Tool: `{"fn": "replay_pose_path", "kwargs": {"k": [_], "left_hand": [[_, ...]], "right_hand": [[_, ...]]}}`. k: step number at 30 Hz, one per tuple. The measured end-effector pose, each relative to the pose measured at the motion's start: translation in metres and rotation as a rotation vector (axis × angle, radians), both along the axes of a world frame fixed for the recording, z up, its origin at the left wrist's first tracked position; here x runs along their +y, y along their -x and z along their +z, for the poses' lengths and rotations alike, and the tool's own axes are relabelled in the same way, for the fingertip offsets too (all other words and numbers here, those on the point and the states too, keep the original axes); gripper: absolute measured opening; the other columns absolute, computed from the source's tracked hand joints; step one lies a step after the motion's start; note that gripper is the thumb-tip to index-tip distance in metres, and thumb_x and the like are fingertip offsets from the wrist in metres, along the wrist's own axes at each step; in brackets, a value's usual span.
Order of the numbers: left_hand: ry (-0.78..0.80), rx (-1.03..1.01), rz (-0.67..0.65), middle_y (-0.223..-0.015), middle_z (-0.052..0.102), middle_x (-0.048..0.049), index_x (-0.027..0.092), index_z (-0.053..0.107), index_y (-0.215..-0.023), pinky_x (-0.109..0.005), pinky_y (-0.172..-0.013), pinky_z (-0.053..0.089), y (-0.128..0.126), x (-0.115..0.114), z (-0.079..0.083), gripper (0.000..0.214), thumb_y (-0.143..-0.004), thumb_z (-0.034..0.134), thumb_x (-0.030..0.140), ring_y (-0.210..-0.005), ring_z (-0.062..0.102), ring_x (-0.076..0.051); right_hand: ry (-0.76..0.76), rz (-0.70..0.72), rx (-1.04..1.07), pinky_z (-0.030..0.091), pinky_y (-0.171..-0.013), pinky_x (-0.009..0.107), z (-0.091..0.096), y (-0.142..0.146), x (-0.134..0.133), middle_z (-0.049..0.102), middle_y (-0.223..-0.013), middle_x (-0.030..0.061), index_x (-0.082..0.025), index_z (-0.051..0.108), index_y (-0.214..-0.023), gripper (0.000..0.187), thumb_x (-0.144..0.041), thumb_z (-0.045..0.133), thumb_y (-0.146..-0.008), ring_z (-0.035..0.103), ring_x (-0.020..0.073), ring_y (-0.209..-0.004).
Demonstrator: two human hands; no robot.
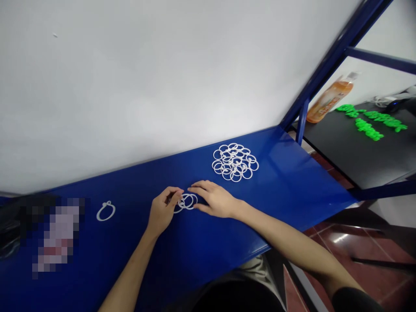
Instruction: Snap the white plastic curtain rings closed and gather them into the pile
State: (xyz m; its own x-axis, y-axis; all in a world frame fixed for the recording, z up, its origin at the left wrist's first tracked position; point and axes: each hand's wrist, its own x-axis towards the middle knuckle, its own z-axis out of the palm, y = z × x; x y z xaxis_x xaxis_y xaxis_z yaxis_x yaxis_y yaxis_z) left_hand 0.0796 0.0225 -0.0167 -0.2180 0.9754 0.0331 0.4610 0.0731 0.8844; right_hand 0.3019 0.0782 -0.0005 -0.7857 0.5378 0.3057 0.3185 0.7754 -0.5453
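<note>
Bare blue shelf (201,251) lies open in front of both hands and between them and the lone ring (105,211) — the ring cluster (235,162) crowds the far side, the wall (146,86) closes behind, and the blue post (328,65) bounds the right.

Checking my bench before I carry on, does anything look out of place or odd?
One white ring lies alone on the blue table, left of the left hand pinching linked rings, apart from the pile beyond the right hand. Nothing looks spilled or broken.
</note>
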Motion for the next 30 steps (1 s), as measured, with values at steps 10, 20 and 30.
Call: {"fn": "replay_pose_path", "kwargs": {"k": [10,20,30], "left_hand": [[-0.029,-0.08,-0.133,-0.097,0.075,-0.0044,0.021,0.071,-0.105,-0.031,-0.079,0.058,-0.008,-0.012,0.001,0.033,-0.089,0.064,0.05,-0.086,0.071,-0.018],[-0.305,0.476,-0.191,-0.122,0.072,-0.0066,0.027,0.062,-0.126,-0.052,-0.107,0.041,-0.019,-0.021,0.007,0.042,-0.088,0.069,0.04,-0.124,0.057,-0.03],[-0.294,0.48,-0.209,-0.115,0.071,-0.008,0.024,0.057,-0.129,-0.046,-0.1,0.047,-0.041,-0.025,-0.002,0.042,-0.088,0.066,0.028,-0.111,0.064,-0.027]], "right_hand": [[0.28,-0.122,0.243,0.05,-0.071,0.027,-0.011,0.006,-0.01,0.066,-0.086,0.0034,-0.018,0.066,-0.094,0.019,-0.034,0.058,-0.1,0.06,0.0143,-0.076],[0.548,-0.274,0.382,0.05,-0.062,0.024,-0.007,-0.002,-0.012,0.068,-0.074,-0.0022,-0.021,0.066,-0.109,0.022,-0.038,0.063,-0.096,0.063,0.0118,-0.063],[0.318,-0.168,0.424,0.054,-0.07,0.026,-0.002,-0.007,-0.015,0.073,-0.093,0.004,-0.021,0.072,-0.103,0.016,-0.032,0.061,-0.098,0.067,0.0137,-0.076]]}}
